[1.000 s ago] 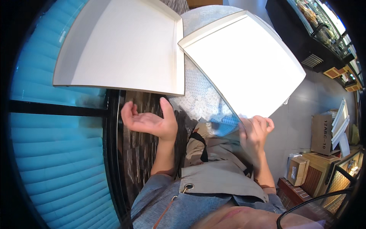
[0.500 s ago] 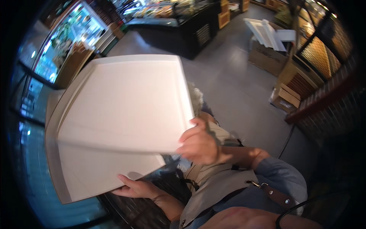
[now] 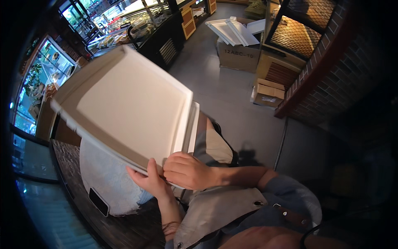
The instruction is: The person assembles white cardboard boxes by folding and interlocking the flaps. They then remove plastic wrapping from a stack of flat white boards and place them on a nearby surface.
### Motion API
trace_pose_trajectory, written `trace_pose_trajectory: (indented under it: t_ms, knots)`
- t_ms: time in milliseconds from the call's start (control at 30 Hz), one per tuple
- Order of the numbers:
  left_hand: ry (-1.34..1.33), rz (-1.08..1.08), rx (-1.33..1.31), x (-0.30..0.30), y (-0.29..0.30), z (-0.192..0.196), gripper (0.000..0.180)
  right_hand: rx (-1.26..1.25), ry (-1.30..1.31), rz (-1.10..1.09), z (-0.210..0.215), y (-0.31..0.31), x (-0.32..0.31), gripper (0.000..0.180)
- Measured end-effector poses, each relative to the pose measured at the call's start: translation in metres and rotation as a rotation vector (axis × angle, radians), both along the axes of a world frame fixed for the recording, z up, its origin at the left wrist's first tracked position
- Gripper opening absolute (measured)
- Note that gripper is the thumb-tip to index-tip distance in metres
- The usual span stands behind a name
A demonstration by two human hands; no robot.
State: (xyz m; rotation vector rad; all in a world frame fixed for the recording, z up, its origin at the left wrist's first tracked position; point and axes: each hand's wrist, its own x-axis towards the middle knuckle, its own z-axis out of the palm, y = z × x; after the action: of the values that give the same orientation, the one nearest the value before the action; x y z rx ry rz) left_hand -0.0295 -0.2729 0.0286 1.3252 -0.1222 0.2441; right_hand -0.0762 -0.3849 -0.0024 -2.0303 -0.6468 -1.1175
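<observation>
- white tray (image 3: 137,108), shallow with raised walls: left of centre in the frame, slanting up from the hands toward the upper left.
- second white tray (image 3: 193,124) just under it, only a strip of its edge showing on the right; whether the two are nested or merely stacked, cannot tell.
- left grip (image 3: 151,180): closed on the near edge of the white tray, thumb up over the rim, fingers on the outer side.
- right grip (image 3: 186,171): fingers curled over the near corner, right beside the left thumb. how much of the lower tray it takes in is hidden.
- both grips bunched at one corner; the far end has no visible hand on it. likely to dip or twist. a wider spread along the near edge would probably steady it.
- walls look thin, perhaps card: better light, even pressure than a hard pinch, which could crease the corner.
- to square the edges, judge by the offset strip on the right; fingertips under both trays would suit, thumbs on top.
- watch the far left corner, and the cloth-draped table (image 3: 103,166) below, lower left of the frame. phone (image 3: 99,202) at the cloth's left edge: low swings best avoided there.
</observation>
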Motion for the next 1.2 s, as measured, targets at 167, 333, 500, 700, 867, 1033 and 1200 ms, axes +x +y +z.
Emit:
trace_pose_trajectory:
  t_ms: [167, 333, 500, 700, 867, 1033, 1200]
  knots:
    - [0.055, -0.25, 0.066, 0.017, -0.03, -0.033, 0.038, 0.059, 0.284, -0.039, -0.02, -0.033, -0.017, 0.024]
    - [0.188, -0.266, 0.016, 0.048, -0.072, -0.066, 0.064, 0.032, 0.413, -0.288, -0.037, -0.093, -0.012, 0.036]
    - [0.26, -0.311, -0.007, 0.114, -0.129, -0.089, 0.069, 0.1, 0.485, -0.855, -0.086, -0.207, 0.024, 0.053]
    - [0.394, -0.387, -0.095, 0.231, -0.223, -0.171, 0.06, 0.832, 0.724, -1.053, -0.224, -0.349, 0.077, 0.085]
    - [0.562, -0.381, -0.037, 0.275, -0.286, -0.19, 0.06, 1.958, 0.995, -0.357, -0.217, -0.368, 0.143, 0.073]
    - [0.495, -0.427, 0.01, 0.318, -0.297, -0.126, 0.067, 2.108, 0.991, -0.318, -0.183, -0.356, 0.184, 0.047]
    - [0.47, -0.595, -0.009, 0.39, -0.313, -0.028, 0.074, 2.207, 1.183, -0.28, -0.04, -0.389, 0.245, 0.041]
